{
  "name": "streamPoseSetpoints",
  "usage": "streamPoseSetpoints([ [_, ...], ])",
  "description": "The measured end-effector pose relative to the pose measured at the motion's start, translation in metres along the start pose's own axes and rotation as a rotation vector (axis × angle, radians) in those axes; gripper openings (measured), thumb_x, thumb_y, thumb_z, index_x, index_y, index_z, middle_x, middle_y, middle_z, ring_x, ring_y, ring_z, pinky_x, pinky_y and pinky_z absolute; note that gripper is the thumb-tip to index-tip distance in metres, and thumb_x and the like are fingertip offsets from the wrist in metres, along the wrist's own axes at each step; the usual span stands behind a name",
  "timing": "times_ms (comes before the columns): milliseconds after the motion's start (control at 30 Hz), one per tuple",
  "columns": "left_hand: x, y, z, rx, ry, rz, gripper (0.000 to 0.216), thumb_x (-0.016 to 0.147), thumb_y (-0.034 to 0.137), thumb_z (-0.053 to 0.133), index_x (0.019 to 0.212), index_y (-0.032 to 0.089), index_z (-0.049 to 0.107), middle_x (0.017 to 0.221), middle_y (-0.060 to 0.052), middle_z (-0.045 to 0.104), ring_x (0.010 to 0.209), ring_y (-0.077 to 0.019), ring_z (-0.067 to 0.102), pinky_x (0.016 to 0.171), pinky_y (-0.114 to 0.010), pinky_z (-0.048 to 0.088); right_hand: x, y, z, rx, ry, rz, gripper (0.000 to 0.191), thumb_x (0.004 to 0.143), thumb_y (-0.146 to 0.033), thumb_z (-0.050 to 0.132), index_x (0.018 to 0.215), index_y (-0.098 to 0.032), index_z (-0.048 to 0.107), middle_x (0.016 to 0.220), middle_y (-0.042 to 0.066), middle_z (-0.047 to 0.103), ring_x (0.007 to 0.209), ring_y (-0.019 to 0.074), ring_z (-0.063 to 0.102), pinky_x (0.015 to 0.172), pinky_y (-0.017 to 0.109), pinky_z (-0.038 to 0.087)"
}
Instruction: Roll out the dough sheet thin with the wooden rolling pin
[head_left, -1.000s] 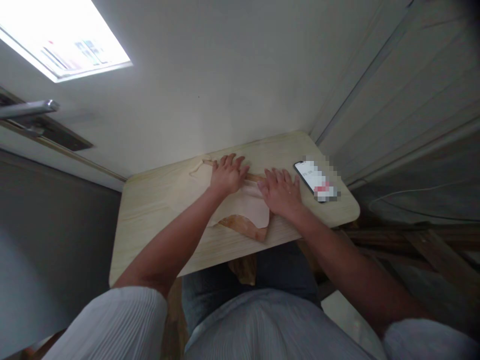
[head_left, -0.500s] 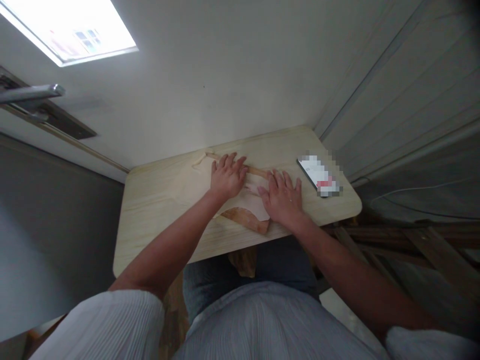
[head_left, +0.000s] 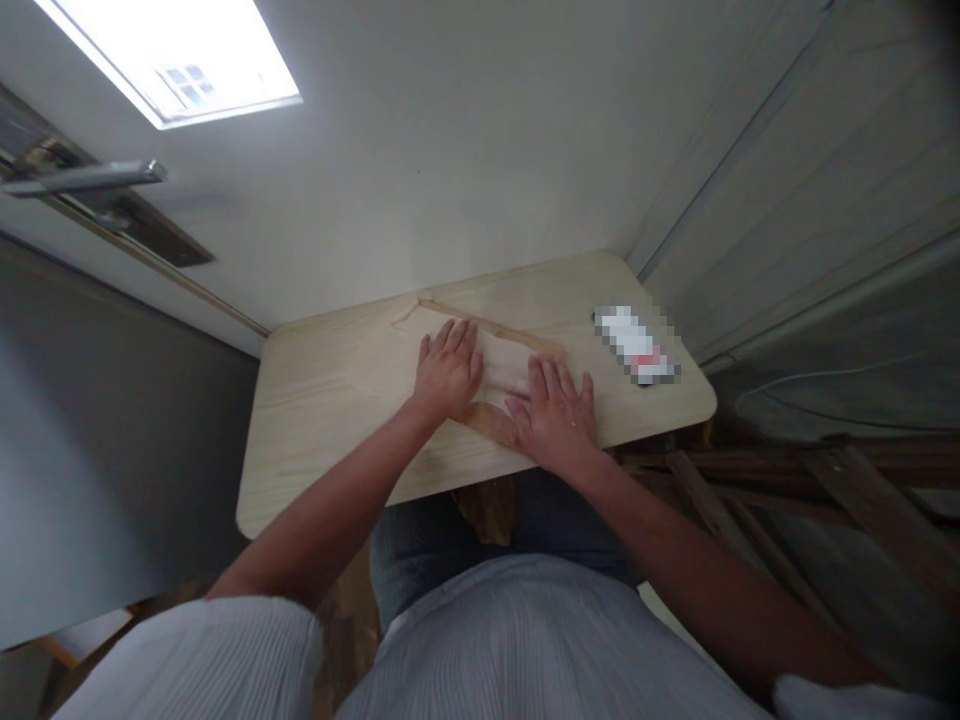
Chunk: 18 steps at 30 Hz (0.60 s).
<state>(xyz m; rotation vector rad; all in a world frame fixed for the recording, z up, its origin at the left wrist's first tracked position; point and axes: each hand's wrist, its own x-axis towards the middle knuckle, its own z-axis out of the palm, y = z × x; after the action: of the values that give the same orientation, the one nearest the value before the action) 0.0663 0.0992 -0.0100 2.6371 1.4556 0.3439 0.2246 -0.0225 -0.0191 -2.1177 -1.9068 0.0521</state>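
A pale pink and tan piece of cloth [head_left: 504, 362] with a brown edge lies flat on a light wooden table [head_left: 322, 400]. My left hand [head_left: 448, 372] rests flat on its left part, fingers stretched out. My right hand [head_left: 555, 415] lies flat on its near right part, fingers spread, covering the cloth's near corner. Both palms press down on the cloth. A brown end of the cloth hangs over the table's near edge above my lap.
A phone [head_left: 636, 345] lies on the table at the right, near the corner. A white wall stands behind the table, a panelled door or wall at the right. A metal handle [head_left: 90, 178] sticks out at upper left. Wooden slats [head_left: 787, 480] lie lower right.
Both hands have slid toward me along the cloth, uncovering its far edge. The view has shifted slightly.
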Motion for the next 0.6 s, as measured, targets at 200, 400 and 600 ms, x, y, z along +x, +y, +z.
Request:
streamPoseSetpoints([
  [200, -0.018, -0.003, 0.001, -0.014, 0.003, 0.003, 0.055, 0.105, 0.04, 0.024, 0.156, 0.024, 0.039, 0.164, -0.006, 0.038, 0.155, -0.0248, 0.026, 0.125, -0.053, 0.021, -0.015, -0.003, 0.0, 0.004, -0.01, -0.035, 0.068, 0.104, -0.048, 0.036, 0.16, -0.01, 0.029, 0.161, 0.021, 0.038, 0.149, 0.0339, 0.032, 0.121, 0.061, 0.014],
  [400, -0.034, -0.003, 0.001, -0.02, 0.046, -0.004, 0.058, 0.106, 0.042, 0.021, 0.159, 0.022, 0.034, 0.165, -0.007, 0.036, 0.156, -0.0239, 0.023, 0.126, -0.053, 0.018, -0.027, -0.006, -0.001, -0.003, 0.002, -0.059, 0.068, 0.104, -0.048, 0.037, 0.159, -0.009, 0.031, 0.163, 0.02, 0.034, 0.15, 0.033, 0.031, 0.122, 0.058, 0.012],
  [600, -0.052, -0.002, -0.001, 0.004, 0.056, 0.001, 0.059, 0.106, 0.043, 0.022, 0.161, 0.023, 0.028, 0.166, -0.006, 0.034, 0.157, -0.0228, 0.02, 0.128, -0.051, 0.016, -0.042, -0.013, -0.007, -0.001, -0.012, -0.088, 0.072, 0.102, -0.052, 0.04, 0.16, -0.009, 0.03, 0.165, 0.019, 0.03, 0.152, 0.0348, 0.025, 0.122, 0.061, 0.012],
])
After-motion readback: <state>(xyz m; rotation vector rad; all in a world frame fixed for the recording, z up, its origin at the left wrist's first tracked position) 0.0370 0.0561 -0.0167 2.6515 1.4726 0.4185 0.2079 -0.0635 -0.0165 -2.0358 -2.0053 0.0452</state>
